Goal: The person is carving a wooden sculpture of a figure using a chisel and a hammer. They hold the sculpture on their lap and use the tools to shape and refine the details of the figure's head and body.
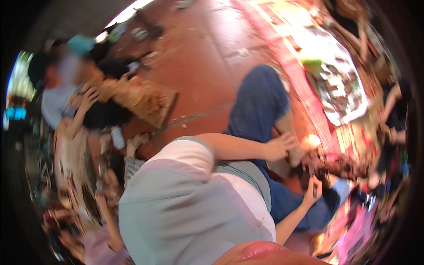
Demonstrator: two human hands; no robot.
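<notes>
My left hand (280,146) reaches across in front of my raised knee, near my bare ankle. Its fingers look apart and I see nothing in them, though the picture is smeared. Lower down, my right hand (313,191) is closed round a slim dark tool (315,191); most of it is hidden, so its kind does not show. Just beyond that hand lies a heap of dark reddish-brown pieces (338,167), blurred, on and beside a red patterned mat (309,84).
On the mat, a white sheet (353,112) carries many brown pieces, with a green object (312,65) at its edge. To the left, another person (62,101) sits by a board (168,106) with orange-brown pieces. Other people sit right and lower left. Red tiles (194,57) cover the floor.
</notes>
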